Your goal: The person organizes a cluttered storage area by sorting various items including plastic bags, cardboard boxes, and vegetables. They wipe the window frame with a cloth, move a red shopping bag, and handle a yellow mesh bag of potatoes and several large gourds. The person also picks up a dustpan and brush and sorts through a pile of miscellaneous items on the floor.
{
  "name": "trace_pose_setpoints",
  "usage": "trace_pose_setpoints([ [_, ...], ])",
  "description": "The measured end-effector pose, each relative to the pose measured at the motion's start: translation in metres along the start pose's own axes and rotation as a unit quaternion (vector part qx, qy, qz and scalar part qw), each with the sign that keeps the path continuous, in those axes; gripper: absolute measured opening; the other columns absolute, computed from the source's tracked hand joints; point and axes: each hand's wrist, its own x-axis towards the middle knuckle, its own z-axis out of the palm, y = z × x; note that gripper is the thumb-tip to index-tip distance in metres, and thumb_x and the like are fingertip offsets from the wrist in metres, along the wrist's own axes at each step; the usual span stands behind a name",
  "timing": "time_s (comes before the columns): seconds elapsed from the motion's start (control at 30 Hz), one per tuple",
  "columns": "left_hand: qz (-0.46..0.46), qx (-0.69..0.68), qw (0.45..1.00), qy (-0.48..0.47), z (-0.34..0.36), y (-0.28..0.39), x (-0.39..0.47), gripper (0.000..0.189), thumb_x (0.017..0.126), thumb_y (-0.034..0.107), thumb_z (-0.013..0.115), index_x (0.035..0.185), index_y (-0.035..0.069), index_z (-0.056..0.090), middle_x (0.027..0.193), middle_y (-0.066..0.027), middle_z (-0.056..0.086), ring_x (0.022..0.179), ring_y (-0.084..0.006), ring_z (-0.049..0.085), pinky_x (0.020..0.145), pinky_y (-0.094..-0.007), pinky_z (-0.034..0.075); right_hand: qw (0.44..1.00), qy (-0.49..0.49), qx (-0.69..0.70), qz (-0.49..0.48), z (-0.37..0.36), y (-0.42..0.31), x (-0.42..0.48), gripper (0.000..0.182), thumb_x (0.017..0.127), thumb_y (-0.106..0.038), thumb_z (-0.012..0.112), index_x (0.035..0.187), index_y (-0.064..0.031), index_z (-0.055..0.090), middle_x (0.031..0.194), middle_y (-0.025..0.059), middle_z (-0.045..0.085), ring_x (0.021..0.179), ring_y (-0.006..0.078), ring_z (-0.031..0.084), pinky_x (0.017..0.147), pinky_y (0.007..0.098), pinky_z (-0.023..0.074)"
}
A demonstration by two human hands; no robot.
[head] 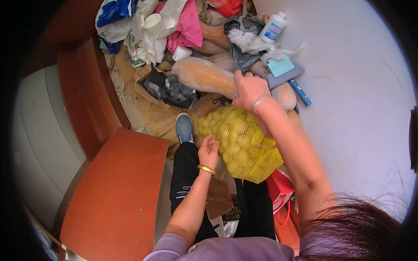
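Observation:
My right hand (251, 88) grips one end of a long, pale orange gourd or squash (205, 75) with a dusty skin. My left hand (209, 151) has loosely curled fingers, holds nothing visible, and is beside a yellow mesh bag (241, 143) full of round produce. Left of the held gourd lies a bundle of black plastic (173, 89) in an open cardboard box. More gourds (215, 36) lie behind it. Close to my right hand are a dark plastic bag (245, 58) and another pale gourd (284, 96).
Wooden panels (114, 192) stand at left, a white wall (346, 98) at right. Around the pile are a white bottle (273, 27), a white-bristled brush (242, 35), a teal pouch (280, 65), a blue cylindrical object (299, 93), plastic bags (153, 42) and pink cloth or bag (186, 27). Cardboard (156, 114) covers the floor.

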Motion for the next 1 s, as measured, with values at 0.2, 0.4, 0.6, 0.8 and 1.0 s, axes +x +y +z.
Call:
trace_pose_setpoints([
  [0.2, 0.018, -0.106, 0.994, 0.014, -0.011, -0.028, 0.010, 0.031, 0.088, 0.011, 0.057, 0.117, 0.001, 0.051, 0.088, -0.0017, 0.060, 0.078, -0.0086, 0.055, 0.069, -0.0231, 0.045, 0.992, 0.052, 0.115, -0.008, 0.010, 0.016, -0.107, 0.077, 0.054, -0.024, 0.074, 0.122, -0.0043, 0.042, 0.094, 0.0188, 0.056, 0.084, 0.0380, 0.057, 0.073, 0.0424, 0.0483],
  [0.4, -0.098, -0.243, 0.964, -0.035, -0.004, 0.009, 0.000, 0.040, 0.095, 0.032, 0.042, 0.125, 0.005, 0.046, 0.114, -0.0067, 0.057, 0.101, -0.0184, 0.057, 0.080, -0.0326, 0.048, 0.979, 0.091, 0.181, -0.010, 0.033, 0.050, -0.204, 0.077, 0.049, -0.019, 0.077, 0.118, -0.0042, 0.045, 0.084, 0.0147, 0.052, 0.081, 0.0334, 0.054, 0.071, 0.0398, 0.0460],
  [0.6, -0.118, -0.412, 0.884, -0.186, 0.010, 0.026, -0.015, 0.058, 0.093, 0.047, 0.041, 0.133, 0.005, 0.038, 0.134, -0.0095, 0.045, 0.122, -0.0229, 0.043, 0.101, -0.0401, 0.036, 0.983, 0.064, 0.169, 0.032, 0.057, 0.086, -0.271, 0.080, 0.047, -0.016, 0.078, 0.120, -0.0047, 0.046, 0.086, 0.0132, 0.052, 0.081, 0.0331, 0.053, 0.072, 0.0403, 0.0454],
  [0.8, -0.087, -0.391, 0.888, -0.223, 0.011, 0.016, -0.017, 0.058, 0.089, 0.042, 0.052, 0.133, 0.007, 0.038, 0.134, -0.0082, 0.044, 0.123, -0.0227, 0.043, 0.102, -0.0395, 0.035, 0.969, 0.095, 0.226, 0.025, 0.104, 0.108, -0.273, 0.077, 0.050, -0.015, 0.076, 0.119, -0.0040, 0.045, 0.093, 0.0155, 0.053, 0.087, 0.0352, 0.052, 0.076, 0.0405, 0.0437],
  [1.0, -0.059, -0.368, 0.878, -0.300, 0.016, 0.023, -0.020, 0.066, 0.083, 0.030, 0.065, 0.136, 0.006, 0.035, 0.135, -0.0089, 0.043, 0.124, -0.0228, 0.042, 0.103, -0.0390, 0.034, 0.966, 0.078, 0.241, 0.056, 0.161, 0.129, -0.263, 0.073, 0.055, -0.017, 0.075, 0.120, -0.0028, 0.045, 0.105, 0.0187, 0.053, 0.097, 0.0385, 0.050, 0.084, 0.0420, 0.0419],
])
